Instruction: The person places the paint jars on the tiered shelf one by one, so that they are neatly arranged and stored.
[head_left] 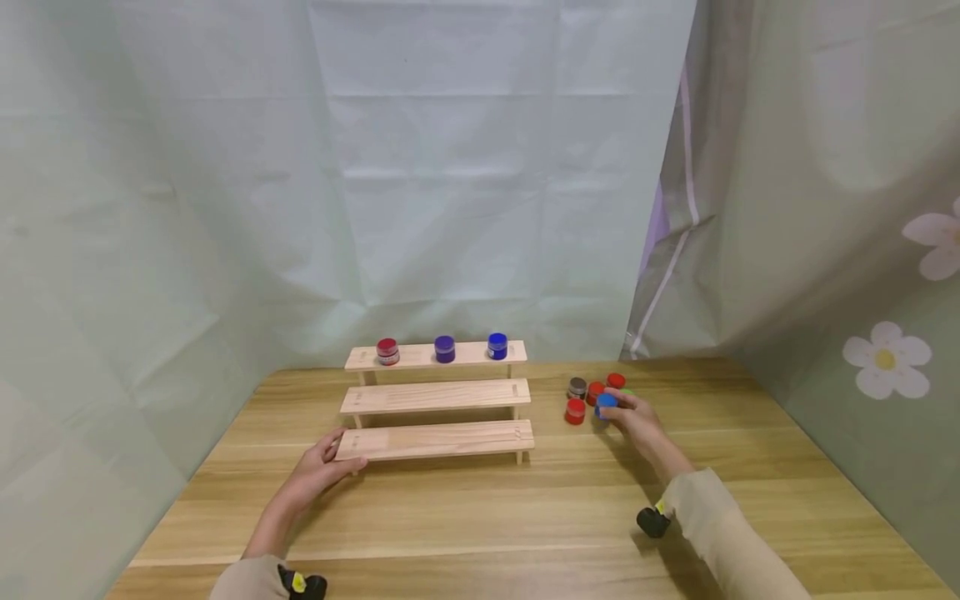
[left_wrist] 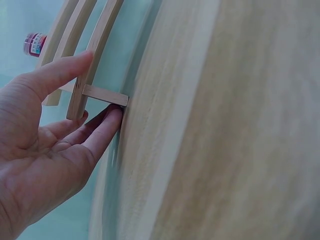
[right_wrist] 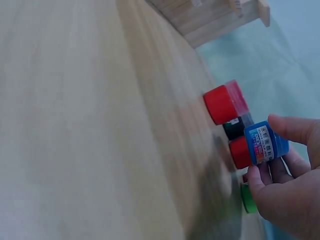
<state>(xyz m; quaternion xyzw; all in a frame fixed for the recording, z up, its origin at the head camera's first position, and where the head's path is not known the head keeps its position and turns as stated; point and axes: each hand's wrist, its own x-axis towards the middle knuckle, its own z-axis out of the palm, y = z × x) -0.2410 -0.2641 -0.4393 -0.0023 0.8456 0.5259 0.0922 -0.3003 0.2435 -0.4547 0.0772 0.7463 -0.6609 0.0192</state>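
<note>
A three-tier wooden step rack stands on the table. My left hand grips the left end of its lowest tier; in the left wrist view the thumb lies on the plank and the fingers are round its end by the leg. To the right, my right hand pinches a blue paint jar between thumb and fingers, its label showing in the right wrist view. The jar looks lifted off the table. Close by are a red jar, a dark jar and a green jar, mostly hidden by the hand.
On the top tier stand a dark red jar, a purple jar and another blue jar. Two more red jars sit behind the right hand. A pale curtain hangs behind the wooden table.
</note>
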